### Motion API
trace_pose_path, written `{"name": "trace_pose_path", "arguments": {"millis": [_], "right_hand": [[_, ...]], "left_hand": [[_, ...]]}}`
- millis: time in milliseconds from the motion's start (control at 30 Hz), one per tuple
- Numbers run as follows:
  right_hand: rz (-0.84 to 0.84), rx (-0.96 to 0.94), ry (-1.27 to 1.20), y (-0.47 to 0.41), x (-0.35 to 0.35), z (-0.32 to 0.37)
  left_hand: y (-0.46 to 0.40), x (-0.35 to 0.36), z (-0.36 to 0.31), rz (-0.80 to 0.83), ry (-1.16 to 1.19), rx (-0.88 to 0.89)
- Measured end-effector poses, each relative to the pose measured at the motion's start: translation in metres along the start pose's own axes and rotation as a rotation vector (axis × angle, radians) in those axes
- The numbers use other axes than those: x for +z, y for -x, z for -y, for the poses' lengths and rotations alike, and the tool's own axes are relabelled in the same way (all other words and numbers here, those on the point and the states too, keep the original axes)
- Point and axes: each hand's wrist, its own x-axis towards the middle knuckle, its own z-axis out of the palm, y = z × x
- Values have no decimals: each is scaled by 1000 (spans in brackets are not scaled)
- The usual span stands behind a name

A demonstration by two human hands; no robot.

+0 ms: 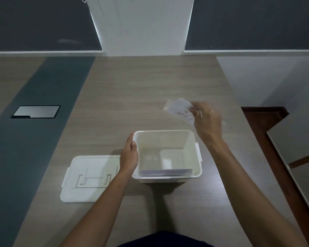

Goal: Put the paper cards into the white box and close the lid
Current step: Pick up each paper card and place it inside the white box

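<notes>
The white box (197, 157) stands open on the wooden table in front of me. A stack of paper cards (166, 172) lies against its near inner wall. My left hand (129, 154) grips the box's left wall. Beyond the box's far right corner, my right hand (206, 120) holds a paper card (180, 109) with handwriting on it, blurred and lifted off the table. The white lid (89, 177) lies flat on the table to the left of the box, partly under my left wrist.
A dark strip with a metal cover plate (36, 111) runs along the left of the table (141, 95). The table's right edge lies close to my right arm, with a dark wooden piece (268, 122) beyond it.
</notes>
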Motion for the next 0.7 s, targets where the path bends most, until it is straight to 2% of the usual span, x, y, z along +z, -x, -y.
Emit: {"name": "trace_pose_path", "arguments": {"millis": [67,133,233,300,400,533,700], "right_hand": [[16,-92,-75,7,-6,31],[119,-128,-128,22,-8,53],[382,-66,-98,48,0,75],[456,-34,-43,57,12,77],[466,54,-27,63,15,75],[446,70,12,66,13,69],[563,69,34,70,14,63]], "left_hand": [[2,0,-1,5,1,-8],[5,0,0,1,-31,-13],[3,-3,-1,-6,-70,17],[-2,-2,0,12,-81,-33],[-2,-2,3,13,-43,-44],[-6,-1,7,19,-42,-20],[-4,-2,6,23,-17,-15]]}}
